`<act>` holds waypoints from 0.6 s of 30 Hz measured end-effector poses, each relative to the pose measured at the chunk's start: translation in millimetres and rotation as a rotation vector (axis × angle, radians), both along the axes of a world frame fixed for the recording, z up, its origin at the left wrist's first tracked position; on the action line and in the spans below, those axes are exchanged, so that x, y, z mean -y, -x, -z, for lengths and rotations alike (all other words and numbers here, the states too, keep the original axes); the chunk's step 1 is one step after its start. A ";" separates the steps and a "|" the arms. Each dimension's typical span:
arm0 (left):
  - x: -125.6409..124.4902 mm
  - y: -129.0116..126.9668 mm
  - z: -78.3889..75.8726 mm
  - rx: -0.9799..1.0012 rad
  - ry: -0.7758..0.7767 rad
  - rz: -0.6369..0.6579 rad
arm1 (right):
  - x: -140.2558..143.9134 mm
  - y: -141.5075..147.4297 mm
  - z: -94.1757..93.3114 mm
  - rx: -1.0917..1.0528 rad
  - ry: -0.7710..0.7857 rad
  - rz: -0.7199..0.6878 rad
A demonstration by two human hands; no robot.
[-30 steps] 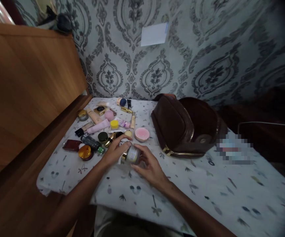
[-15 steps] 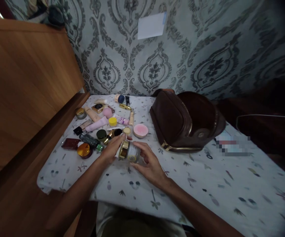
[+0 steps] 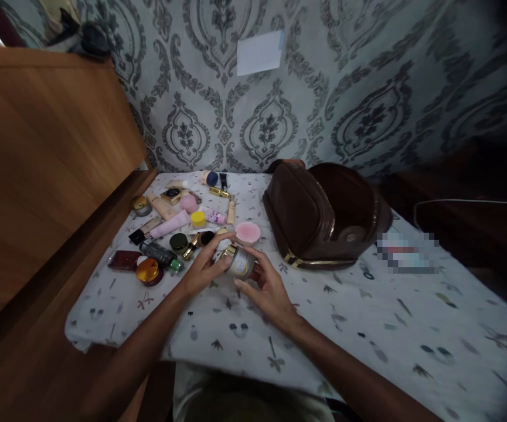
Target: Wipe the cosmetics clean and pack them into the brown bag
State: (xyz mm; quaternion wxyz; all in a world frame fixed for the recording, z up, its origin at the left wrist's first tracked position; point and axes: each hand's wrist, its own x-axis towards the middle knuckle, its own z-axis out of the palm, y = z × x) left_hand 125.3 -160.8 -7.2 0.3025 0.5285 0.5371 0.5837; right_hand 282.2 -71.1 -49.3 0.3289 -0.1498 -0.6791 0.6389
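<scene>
So both hands are on one jar [image 3: 240, 265]: left hand [image 3: 204, 268] fingers pinching its gold cap, right hand [image 3: 267, 291] wrapped round the body. Cap's on, brown bag [image 3: 319, 217] open, cosmetics [image 3: 169, 225] lying out.

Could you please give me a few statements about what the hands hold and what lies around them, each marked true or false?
1. Both hands are on the small jar. True: the left hand and the right hand hold it between them above the patterned cloth.
2. The brown bag is zipped shut. False: it lies open, its inside showing.
3. The round pink compact lies between the jar and the wall. True.
4. The brown bag lies to the left of the hands. False: it lies to their right; the scattered cosmetics lie to their left.
5. The jar has a gold lid. True: the gold rim faces the left hand.
</scene>
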 end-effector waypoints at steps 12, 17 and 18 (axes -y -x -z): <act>2.5 3.6 -2.3 -0.276 -0.090 0.073 | 0.1 -1.0 -17.8 -0.101 0.574 -0.087; 2.6 2.1 -1.3 -0.366 -0.160 0.045 | -1.7 0.8 -18.6 -0.138 0.775 -0.160; 3.1 1.3 -1.6 -0.362 -0.179 0.038 | -2.7 0.9 -18.6 -0.138 0.802 -0.178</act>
